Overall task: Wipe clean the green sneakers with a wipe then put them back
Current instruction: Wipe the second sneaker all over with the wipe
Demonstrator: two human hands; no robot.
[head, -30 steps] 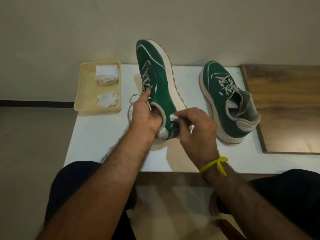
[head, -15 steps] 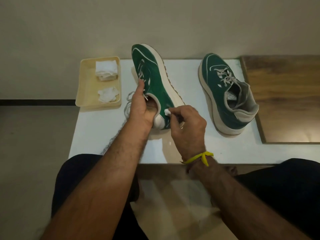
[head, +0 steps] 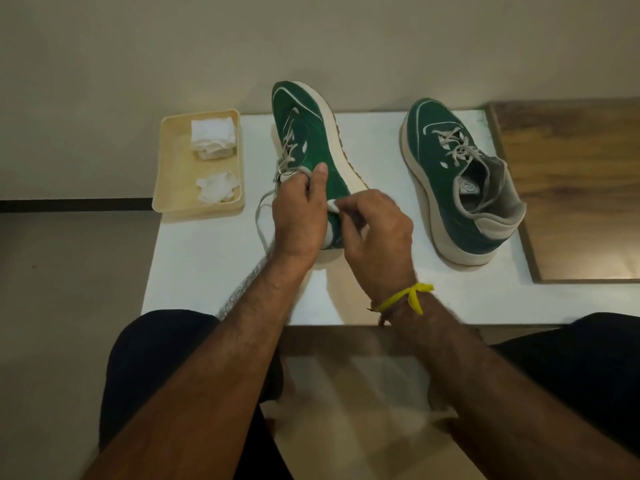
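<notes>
A green sneaker (head: 311,140) with a cream sole is tilted on its side, toe pointing away. My left hand (head: 299,216) grips it at the collar, thumb lying up along the green side. My right hand (head: 375,233) pinches a small white wipe (head: 334,205) against the sneaker's side near the heel; most of the wipe is hidden in my fingers. The second green sneaker (head: 450,174) stands upright on the white table (head: 207,265), to the right and apart from both hands.
A cream tray (head: 169,168) at the table's back left holds a stack of folded wipes (head: 213,138) and a crumpled wipe (head: 217,188). A wooden board (head: 571,174) lies at the right. My knees are under the near edge.
My left hand has shifted its grip, the thumb now lying along the sneaker's side. My right hand has moved the wipe up along the side by the heel.
</notes>
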